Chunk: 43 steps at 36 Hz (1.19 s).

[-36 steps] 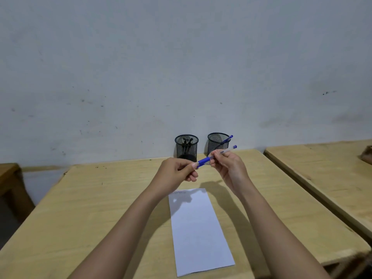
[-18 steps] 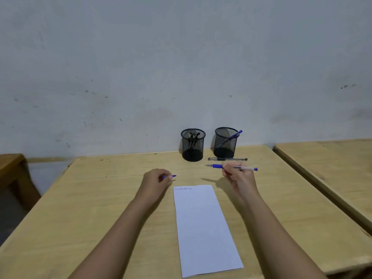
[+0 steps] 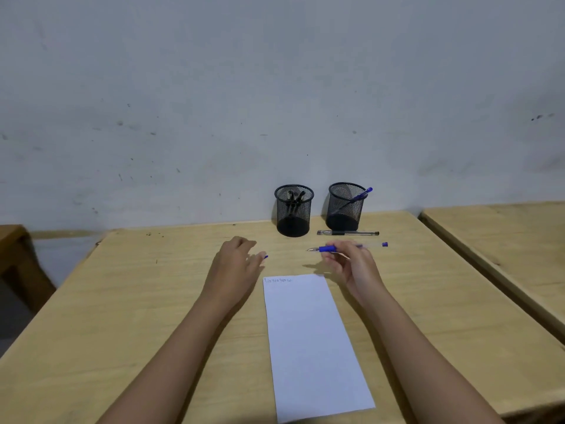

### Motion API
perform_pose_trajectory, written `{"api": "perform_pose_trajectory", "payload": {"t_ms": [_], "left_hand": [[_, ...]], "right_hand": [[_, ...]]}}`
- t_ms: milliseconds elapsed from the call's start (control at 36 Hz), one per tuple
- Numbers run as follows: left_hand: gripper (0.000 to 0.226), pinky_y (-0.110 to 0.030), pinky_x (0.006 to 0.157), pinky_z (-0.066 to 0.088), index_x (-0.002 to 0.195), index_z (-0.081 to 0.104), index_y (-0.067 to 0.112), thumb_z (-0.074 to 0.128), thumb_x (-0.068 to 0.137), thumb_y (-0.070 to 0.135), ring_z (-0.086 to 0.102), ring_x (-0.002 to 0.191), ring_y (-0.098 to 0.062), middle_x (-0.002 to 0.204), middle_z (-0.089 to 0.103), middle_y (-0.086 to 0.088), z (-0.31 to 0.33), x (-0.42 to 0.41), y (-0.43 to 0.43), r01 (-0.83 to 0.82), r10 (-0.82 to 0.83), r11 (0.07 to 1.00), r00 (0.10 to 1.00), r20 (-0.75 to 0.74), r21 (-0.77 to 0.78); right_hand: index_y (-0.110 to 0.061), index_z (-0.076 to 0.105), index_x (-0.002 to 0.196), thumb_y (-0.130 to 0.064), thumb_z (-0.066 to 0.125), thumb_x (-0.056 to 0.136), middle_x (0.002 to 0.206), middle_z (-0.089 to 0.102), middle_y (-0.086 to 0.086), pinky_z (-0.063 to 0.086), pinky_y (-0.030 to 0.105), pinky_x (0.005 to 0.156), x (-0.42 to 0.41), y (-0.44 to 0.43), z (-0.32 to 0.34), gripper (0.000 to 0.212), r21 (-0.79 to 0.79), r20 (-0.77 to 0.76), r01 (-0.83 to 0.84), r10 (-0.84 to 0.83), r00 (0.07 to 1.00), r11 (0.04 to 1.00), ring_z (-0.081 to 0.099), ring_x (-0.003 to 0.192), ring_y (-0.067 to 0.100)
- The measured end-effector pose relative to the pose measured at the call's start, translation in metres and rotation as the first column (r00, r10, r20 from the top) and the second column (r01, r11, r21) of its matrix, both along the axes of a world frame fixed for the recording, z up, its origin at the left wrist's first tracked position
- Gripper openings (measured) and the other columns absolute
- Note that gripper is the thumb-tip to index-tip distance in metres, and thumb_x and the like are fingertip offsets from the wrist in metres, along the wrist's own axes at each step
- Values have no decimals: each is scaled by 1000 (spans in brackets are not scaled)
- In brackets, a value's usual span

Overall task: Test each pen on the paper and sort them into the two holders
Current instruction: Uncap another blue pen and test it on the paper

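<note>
My right hand (image 3: 351, 264) grips an uncapped blue pen (image 3: 345, 247), held level just above the desk with its tip pointing left. My left hand (image 3: 237, 260) rests on the desk left of the paper, closed around the pen's blue cap (image 3: 265, 257), whose end pokes out past the fingers. The white paper (image 3: 308, 341) lies between my arms, with small scribbles at its top left corner. Two black mesh holders stand by the wall: the left holder (image 3: 294, 211) has dark pens in it, the right holder (image 3: 345, 206) has one blue pen. A black pen (image 3: 348, 233) lies in front of the right holder.
The wooden desk (image 3: 137, 301) ends at the grey wall. A second desk (image 3: 504, 234) stands to the right across a narrow gap. Part of a darker wooden piece (image 3: 12, 249) shows at the far left.
My hands have pulled the cap off the blue pen and moved apart and down toward the desk. The left hand took the cap left, the right kept the pen.
</note>
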<state>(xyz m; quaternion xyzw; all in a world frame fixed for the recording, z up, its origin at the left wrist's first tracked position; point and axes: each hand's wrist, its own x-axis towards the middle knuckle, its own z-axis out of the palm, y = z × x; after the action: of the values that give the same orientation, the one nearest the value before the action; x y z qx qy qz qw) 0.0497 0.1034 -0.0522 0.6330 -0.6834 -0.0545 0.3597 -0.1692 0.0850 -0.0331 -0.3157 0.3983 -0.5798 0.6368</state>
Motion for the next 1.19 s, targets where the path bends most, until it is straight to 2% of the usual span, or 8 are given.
{"api": "perform_pose_trajectory", "payload": {"t_ms": [56,167,222,278,389,556,750,1194], "left_hand": [[41,-20,88,36,126,56,11,51,93,36,46,119,-14,125,54,2,5,-6,15,39,-39,999,999,12,14],[56,-15,95,27,138,41,24,45,90,54,30,132,-3,142,41,11,-2,-21,51,238,-256,958,961,102,161],[69,-20,109,20,145,28,26,42,87,62,13,142,-4,153,26,11,-7,-24,61,272,-314,922,942,119,276],[79,-32,119,7,149,11,28,36,85,68,-4,146,-7,159,6,8,-12,-25,63,267,-337,880,934,120,392],[84,-37,119,-9,149,-1,30,23,82,74,-19,144,-9,159,-12,6,-21,-22,64,205,-348,852,909,228,481],[83,-38,118,-12,149,-3,32,22,82,75,-22,143,-7,157,-16,9,-25,-24,63,176,-338,848,906,255,500],[84,-36,118,-12,148,-3,33,20,81,77,-20,143,-7,158,-14,10,-27,-24,62,164,-329,853,906,266,495],[85,-39,119,-9,148,-2,34,21,79,77,-19,144,-8,158,-14,10,-28,-25,60,156,-325,851,906,271,501]], "right_hand": [[4,61,83,-5,49,92,72,69,14,59,22,65,7,0,1,18,15,33,-41,41,999,999,71,66,20],[-2,64,82,-11,61,87,72,69,12,56,17,58,24,-3,-2,11,-8,-103,-83,82,991,996,68,62,14],[-8,63,79,-8,71,79,73,66,11,54,18,61,31,-3,-6,8,-63,-284,-102,80,956,993,63,61,13],[-10,57,76,-3,74,74,68,63,8,52,19,60,36,-2,-7,19,-102,-376,-114,68,924,988,60,57,13],[-8,48,73,8,65,77,58,57,9,45,16,44,46,1,-8,24,-107,-349,-141,96,932,984,54,42,9],[-9,39,58,16,60,75,43,45,6,44,19,42,49,-1,-22,37,-152,-395,-102,34,918,983,48,36,12],[-15,25,51,15,54,64,44,22,-4,25,14,36,55,-5,-26,44,-202,-607,-39,-94,789,979,21,36,4],[-13,30,52,9,58,65,51,30,7,30,19,39,52,-15,-35,38,-206,-657,-88,-71,751,975,30,41,14]]}}
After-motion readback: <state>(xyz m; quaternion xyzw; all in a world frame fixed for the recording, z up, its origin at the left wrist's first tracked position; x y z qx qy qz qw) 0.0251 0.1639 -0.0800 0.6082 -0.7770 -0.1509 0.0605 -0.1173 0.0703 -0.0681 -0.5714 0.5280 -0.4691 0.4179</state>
